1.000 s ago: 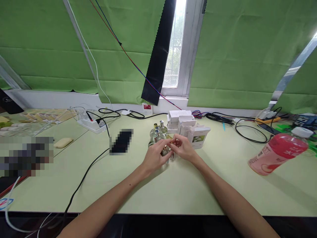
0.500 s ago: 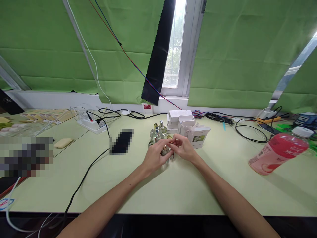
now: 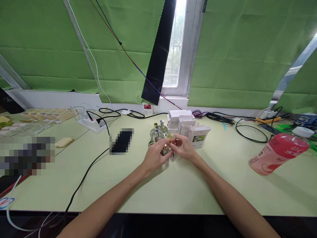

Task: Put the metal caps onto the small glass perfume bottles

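My left hand (image 3: 155,153) reaches in from the left, its thumb and index finger curled around small clear-glass perfume bottles. From the right, my right hand (image 3: 183,147) meets it, fingertips pinched together at a small gold bottle top (image 3: 171,143). Just below the left index finger shows another gold-necked perfume bottle (image 3: 165,150), partly covered by the fingers. Behind my hands stands a cluster of round glass bottles (image 3: 161,128) with silver and gold tops. What exactly lies between the fingertips is mostly hidden.
White cartons (image 3: 182,120) stand behind my right hand, one with a flower picture (image 3: 198,138). A pink drink bottle (image 3: 278,153) is at the right. Left are a blurred dark phone-shaped object (image 3: 122,141), a power strip (image 3: 92,125), a black cable (image 3: 85,175) and a cream-coloured oval (image 3: 64,142).
Almost nothing differs. Both hands stay at the same bottles, with at most a very slight shift of the fingers. The camera view has shifted slightly.
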A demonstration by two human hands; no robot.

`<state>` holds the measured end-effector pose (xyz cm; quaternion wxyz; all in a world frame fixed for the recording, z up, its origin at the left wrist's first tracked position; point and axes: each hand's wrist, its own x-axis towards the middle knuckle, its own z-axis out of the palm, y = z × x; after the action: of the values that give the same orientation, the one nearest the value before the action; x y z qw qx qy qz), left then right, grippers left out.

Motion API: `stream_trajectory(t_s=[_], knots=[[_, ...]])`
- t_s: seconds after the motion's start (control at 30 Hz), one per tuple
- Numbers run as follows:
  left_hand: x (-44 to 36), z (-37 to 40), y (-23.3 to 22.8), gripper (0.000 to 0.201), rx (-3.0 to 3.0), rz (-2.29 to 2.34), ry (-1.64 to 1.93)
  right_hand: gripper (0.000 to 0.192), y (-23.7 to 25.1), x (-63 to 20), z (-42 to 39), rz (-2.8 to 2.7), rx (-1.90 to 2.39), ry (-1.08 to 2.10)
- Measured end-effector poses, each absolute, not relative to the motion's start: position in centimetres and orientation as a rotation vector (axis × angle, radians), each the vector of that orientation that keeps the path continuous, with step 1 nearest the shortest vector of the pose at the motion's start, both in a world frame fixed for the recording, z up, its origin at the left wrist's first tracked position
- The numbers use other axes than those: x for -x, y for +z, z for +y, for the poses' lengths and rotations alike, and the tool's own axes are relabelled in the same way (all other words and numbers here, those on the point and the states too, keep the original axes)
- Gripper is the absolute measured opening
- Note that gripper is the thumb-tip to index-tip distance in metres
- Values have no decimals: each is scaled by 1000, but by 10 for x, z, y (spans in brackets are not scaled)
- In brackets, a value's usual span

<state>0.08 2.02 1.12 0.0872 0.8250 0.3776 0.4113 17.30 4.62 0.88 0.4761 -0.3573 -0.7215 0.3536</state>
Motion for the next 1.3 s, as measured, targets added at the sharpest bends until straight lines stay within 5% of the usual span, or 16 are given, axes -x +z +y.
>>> stream_trajectory(t_s=[1.3], knots=[[-2,19,10,34,-2419,1158,1230,38,10,-171,45,-1661,812,1024]])
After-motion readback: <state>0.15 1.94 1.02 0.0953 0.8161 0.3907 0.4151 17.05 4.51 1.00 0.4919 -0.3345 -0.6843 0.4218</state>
